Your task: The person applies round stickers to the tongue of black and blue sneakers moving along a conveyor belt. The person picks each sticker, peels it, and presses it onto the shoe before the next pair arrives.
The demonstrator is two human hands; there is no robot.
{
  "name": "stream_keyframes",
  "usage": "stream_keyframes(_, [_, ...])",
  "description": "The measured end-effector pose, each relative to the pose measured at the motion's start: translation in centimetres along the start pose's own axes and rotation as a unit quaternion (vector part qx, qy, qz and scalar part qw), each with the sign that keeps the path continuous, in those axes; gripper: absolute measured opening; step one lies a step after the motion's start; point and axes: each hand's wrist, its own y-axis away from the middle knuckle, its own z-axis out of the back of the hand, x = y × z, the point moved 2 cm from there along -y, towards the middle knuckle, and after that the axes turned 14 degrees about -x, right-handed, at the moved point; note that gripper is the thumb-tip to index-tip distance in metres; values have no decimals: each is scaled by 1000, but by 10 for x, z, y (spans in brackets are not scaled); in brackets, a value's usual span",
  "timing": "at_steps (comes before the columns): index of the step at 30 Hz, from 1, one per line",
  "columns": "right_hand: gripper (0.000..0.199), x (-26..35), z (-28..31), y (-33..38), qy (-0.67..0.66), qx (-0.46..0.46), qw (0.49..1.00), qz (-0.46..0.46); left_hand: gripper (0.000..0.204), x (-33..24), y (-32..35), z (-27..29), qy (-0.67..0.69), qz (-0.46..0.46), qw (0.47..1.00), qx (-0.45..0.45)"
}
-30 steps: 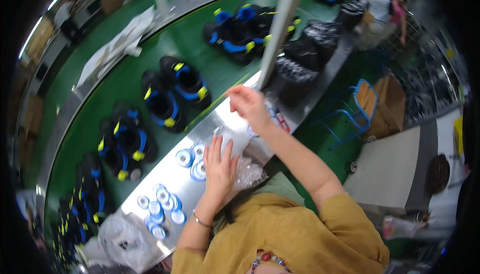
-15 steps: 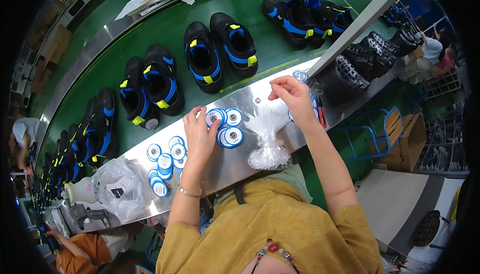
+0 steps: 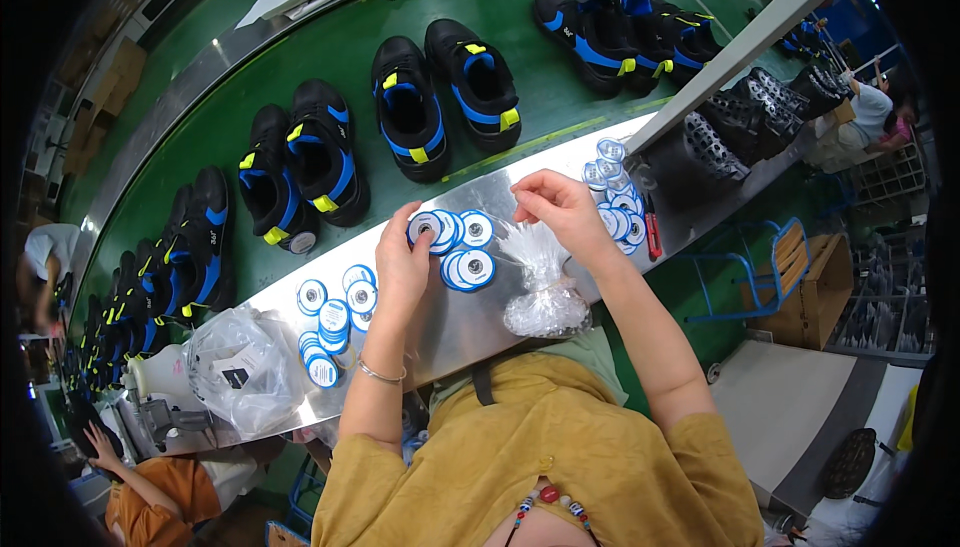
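We see our left hand (image 3: 402,259) resting on the steel ledge (image 3: 470,322), fingers curled over a round white disc (image 3: 428,228) with a blue rim and a dark centre; the thumb and fingers grip its edge. Just beside it lie more discs (image 3: 468,269) of the same kind, overlapping one another, flat on the metal.

Our right hand (image 3: 562,211) is raised a little above the ledge, fingers pinched together on the twisted top of a clear plastic bag (image 3: 545,292). The bag is thin and crinkled, shining where light catches its folds; its neck is drawn up narrow toward our fingers while its fuller bottom sits on the ledge near the edge closest to us. We cannot tell what is in it.

To the left, a second cluster (image 3: 332,319) of blue-rimmed discs lies on the ledge, some stacked, some flat. Beyond our right hand a third group (image 3: 617,209) of them lies next to a red-handled tool (image 3: 652,232). A larger bag (image 3: 242,367) of clear plastic with a dark label sits at the left end of the ledge.

Behind the ledge runs a green belt (image 3: 350,57) carrying pairs of black shoes (image 3: 440,97) with blue and yellow trim, toes toward us. Another person in orange (image 3: 160,492) shows at the lower left.
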Motion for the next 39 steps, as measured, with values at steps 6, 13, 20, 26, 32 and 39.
stream_keyframes(6, [11,-11,-17,1,103,30,994,27,28,-6,-4,0,200,190,961,23])
stream_keyframes(13, [13,-3,-46,9,201,-16,972,120,17,-35,-5,-14,466,292,835,-29])
stream_keyframes(20, [13,2,-50,3,211,-56,966,140,15,-54,-3,-24,489,269,828,-59])
stream_keyframes(26, [14,2,-44,3,167,-68,981,74,14,-50,1,-30,490,236,838,-33])
stream_keyframes(32, [15,-15,-64,-8,211,-91,963,138,13,-25,0,-25,487,179,855,-24])
stream_keyframes(39, [13,-4,-51,-2,245,-106,942,205,6,-57,-4,-28,561,185,805,53])
